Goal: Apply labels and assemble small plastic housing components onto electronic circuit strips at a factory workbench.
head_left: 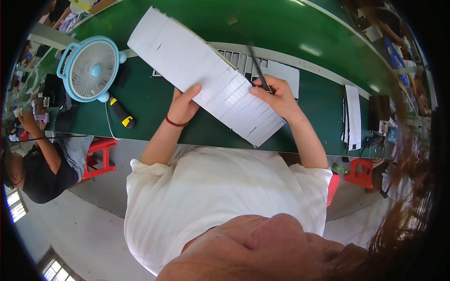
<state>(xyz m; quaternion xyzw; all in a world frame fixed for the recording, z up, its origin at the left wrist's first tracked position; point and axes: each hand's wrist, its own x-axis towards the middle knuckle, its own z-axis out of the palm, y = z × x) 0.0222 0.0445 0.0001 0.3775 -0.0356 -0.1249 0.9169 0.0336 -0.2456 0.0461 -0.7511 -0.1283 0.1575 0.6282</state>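
A long white panel (187, 56), scored across its right part into narrow strips, is held tilted above the green table. My left hand (184, 105) is closed on its near edge, thumb on top and fingers hidden underneath. My right hand (276, 96) is closed around a long, thin dark tool (257, 61) that points up and away; its exact kind does not show. The right thumb lies at the panel's far right edge, by the strips. Partly covered by the panel, a slotted white tray (236, 60) and a pale flat sheet (287, 77) lie beyond it.
A light-blue fan (95, 70) and a black-and-yellow screwdriver-like handle (123, 112) are at the left of the green table (323, 126). White strips (352, 117) lie stacked at right. A co-worker (44, 164) sits at left near a red stool (99, 158).
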